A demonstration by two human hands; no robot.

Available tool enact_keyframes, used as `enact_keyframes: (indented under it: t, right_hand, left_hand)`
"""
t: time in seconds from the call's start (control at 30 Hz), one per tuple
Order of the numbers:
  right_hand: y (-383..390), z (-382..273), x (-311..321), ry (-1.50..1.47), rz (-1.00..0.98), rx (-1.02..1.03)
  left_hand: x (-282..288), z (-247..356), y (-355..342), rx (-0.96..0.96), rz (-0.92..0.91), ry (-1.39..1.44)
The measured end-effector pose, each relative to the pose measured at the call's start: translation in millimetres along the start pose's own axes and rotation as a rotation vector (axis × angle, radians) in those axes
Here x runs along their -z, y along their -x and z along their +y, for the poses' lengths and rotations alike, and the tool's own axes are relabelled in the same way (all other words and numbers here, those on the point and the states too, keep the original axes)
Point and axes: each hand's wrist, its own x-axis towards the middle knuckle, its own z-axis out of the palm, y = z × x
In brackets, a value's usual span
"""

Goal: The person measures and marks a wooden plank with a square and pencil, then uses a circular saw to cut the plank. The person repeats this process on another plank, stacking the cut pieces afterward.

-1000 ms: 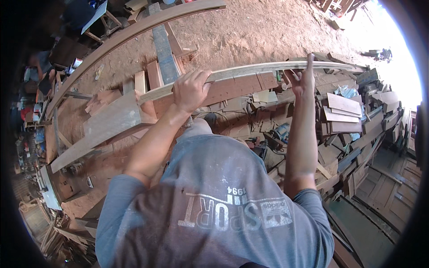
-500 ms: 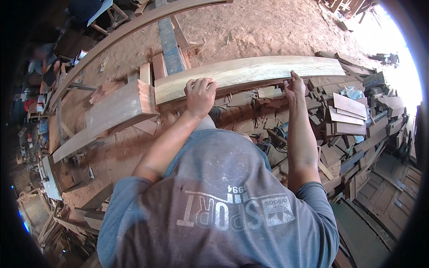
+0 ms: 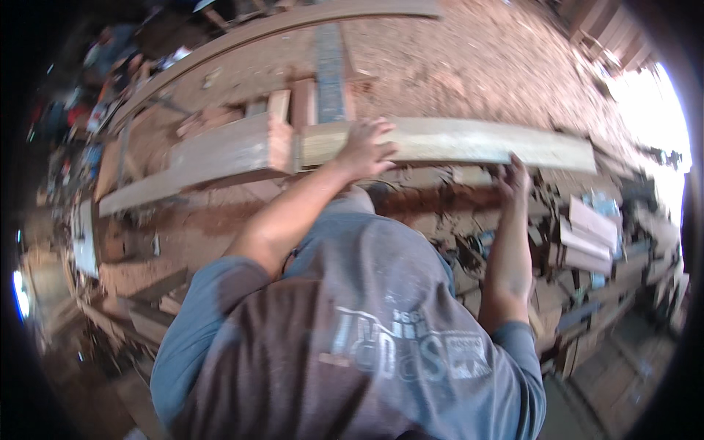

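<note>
A long pale wooden plank (image 3: 455,139) lies across in front of me, its left end close to a thick timber beam (image 3: 227,150). Near that end, my left hand (image 3: 365,152) rests over the plank with its fingers spread apart, slightly blurred. My right hand (image 3: 515,178) grips the plank's near edge farther right, thumb against the upper face; its other fingers are mostly hidden beneath.
A blue-grey bar (image 3: 330,77) runs away beyond the plank. Farther off lies a long curved-looking board (image 3: 286,26) over reddish dirt. Stacked offcuts (image 3: 587,231) and wood scraps crowd the right side.
My left hand has loosened from the plank's near edge, spread its fingers and moved over the top. The right hand keeps its place on the edge. The whole view has shifted and turned.
</note>
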Motion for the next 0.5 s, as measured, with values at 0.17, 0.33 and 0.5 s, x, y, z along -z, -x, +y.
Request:
enact_keyframes:
  t: [0.17,0.33,0.5]
  right_hand:
    - [16,-18,-10,0.155,-0.019,-0.03]
    - [35,-20,-18,0.175,-0.031,-0.087]
    - [32,-13,-11,0.176,-0.057,-0.17]
  left_hand:
    - [5,4,-11,0.373,-0.218,-0.096]
    - [14,3,-12,0.451,-0.319,-0.029]
    - [23,2,-4,0.455,-0.332,-0.053]
